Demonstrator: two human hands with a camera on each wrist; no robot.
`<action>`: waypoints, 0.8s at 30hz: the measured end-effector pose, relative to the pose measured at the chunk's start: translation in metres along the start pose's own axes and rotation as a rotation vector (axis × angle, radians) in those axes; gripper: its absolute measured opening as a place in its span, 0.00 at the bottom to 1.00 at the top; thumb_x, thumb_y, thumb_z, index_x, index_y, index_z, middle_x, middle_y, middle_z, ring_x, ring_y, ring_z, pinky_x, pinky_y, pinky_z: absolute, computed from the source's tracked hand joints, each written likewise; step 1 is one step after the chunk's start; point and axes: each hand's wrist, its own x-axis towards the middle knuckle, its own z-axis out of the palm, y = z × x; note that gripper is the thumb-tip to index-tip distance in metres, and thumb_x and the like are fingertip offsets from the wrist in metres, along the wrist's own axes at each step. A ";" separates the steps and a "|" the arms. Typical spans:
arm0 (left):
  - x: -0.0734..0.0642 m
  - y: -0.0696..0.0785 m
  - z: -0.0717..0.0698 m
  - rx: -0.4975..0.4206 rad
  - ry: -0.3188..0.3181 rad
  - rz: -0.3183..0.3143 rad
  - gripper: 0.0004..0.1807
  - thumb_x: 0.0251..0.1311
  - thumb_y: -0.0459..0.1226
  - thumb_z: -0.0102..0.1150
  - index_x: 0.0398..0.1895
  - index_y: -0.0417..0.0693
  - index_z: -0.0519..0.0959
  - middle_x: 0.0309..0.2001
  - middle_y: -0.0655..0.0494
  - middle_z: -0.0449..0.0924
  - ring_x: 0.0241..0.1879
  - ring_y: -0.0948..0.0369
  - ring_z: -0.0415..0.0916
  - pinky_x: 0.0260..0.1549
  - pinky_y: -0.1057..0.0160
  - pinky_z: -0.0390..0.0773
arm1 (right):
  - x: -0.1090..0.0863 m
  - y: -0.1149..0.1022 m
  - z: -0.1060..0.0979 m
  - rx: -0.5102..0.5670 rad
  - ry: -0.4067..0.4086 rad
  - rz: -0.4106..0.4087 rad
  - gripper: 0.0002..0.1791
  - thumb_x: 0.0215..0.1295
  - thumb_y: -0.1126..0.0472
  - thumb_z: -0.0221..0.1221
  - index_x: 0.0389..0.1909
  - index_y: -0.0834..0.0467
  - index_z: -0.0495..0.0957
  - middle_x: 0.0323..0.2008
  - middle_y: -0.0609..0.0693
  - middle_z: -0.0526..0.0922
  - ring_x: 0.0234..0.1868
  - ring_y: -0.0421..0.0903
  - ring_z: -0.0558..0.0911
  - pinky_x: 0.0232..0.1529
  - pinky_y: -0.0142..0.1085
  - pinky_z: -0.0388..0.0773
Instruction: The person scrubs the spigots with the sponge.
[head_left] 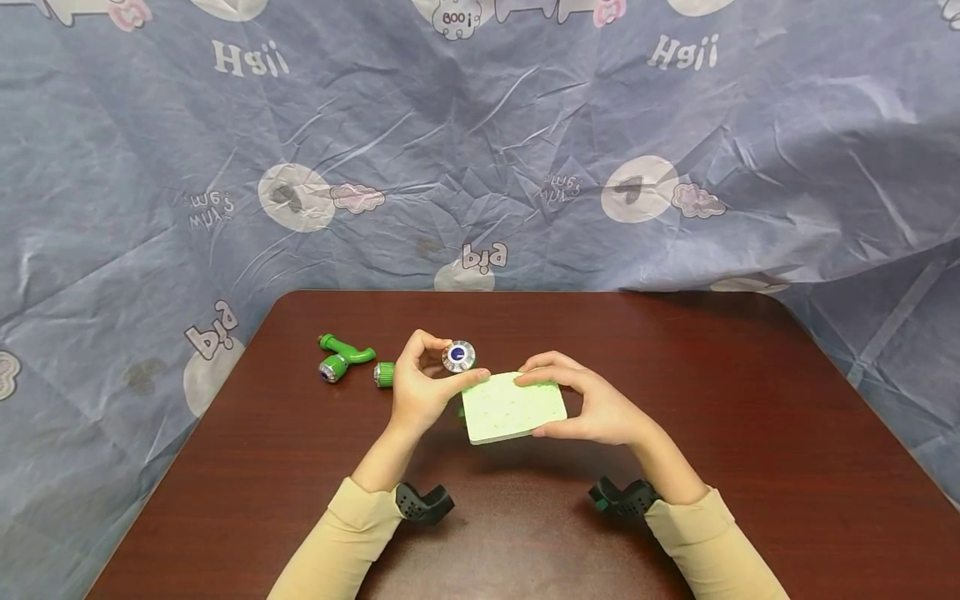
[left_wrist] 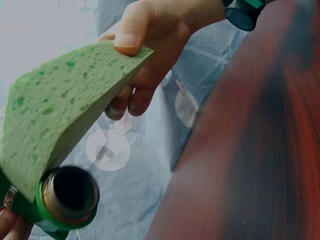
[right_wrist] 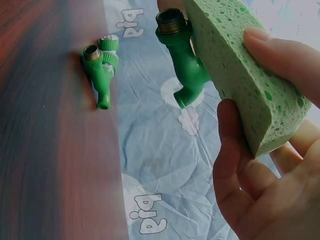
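Between its thumb and fingers my left hand [head_left: 418, 390] grips a green faucet [head_left: 459, 357], its round silver knob with a blue centre facing up in the head view. The faucet's threaded inlet and curved spout show in the right wrist view, where the faucet [right_wrist: 186, 62] is raised off the table. My right hand [head_left: 592, 404] holds a light green porous sponge [head_left: 516, 408] by its right end. The sponge [left_wrist: 65, 95] lies against the faucet in the left wrist view. It hides part of the faucet in the head view, and the left thumb tip reaches its upper edge.
On the dark red table [head_left: 712, 417] a second green faucet [head_left: 348, 354] lies to the left. Another green ribbed knob [head_left: 384, 374] pokes out from behind my left hand. A blue-grey printed cloth [head_left: 480, 150] hangs behind the table and beyond its sides.
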 end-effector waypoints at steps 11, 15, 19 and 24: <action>-0.002 -0.003 0.002 -0.007 -0.019 0.029 0.24 0.33 0.20 0.73 0.34 0.29 0.70 0.34 0.45 0.78 0.29 0.65 0.77 0.32 0.66 0.79 | -0.001 0.001 -0.008 -0.017 -0.037 -0.002 0.29 0.43 0.73 0.71 0.51 0.66 0.75 0.52 0.58 0.71 0.53 0.49 0.71 0.49 0.35 0.72; 0.000 -0.002 0.000 -0.021 -0.016 0.036 0.24 0.33 0.19 0.72 0.39 0.27 0.74 0.36 0.41 0.80 0.31 0.66 0.78 0.35 0.66 0.80 | -0.006 0.001 -0.022 -0.021 -0.013 0.009 0.30 0.42 0.74 0.71 0.51 0.66 0.75 0.52 0.58 0.71 0.54 0.49 0.70 0.50 0.33 0.71; 0.001 0.000 -0.001 -0.007 -0.046 0.043 0.25 0.35 0.20 0.72 0.43 0.28 0.78 0.40 0.36 0.80 0.35 0.65 0.79 0.38 0.61 0.80 | -0.011 0.005 -0.033 0.008 0.024 -0.020 0.31 0.41 0.76 0.71 0.51 0.68 0.75 0.53 0.59 0.71 0.54 0.49 0.70 0.48 0.32 0.72; 0.001 0.002 -0.001 -0.001 -0.067 0.001 0.27 0.36 0.20 0.72 0.46 0.28 0.77 0.40 0.34 0.80 0.36 0.63 0.79 0.41 0.59 0.80 | -0.016 0.024 -0.039 0.087 0.084 -0.127 0.35 0.37 0.81 0.69 0.53 0.68 0.74 0.53 0.62 0.69 0.53 0.50 0.69 0.43 0.31 0.74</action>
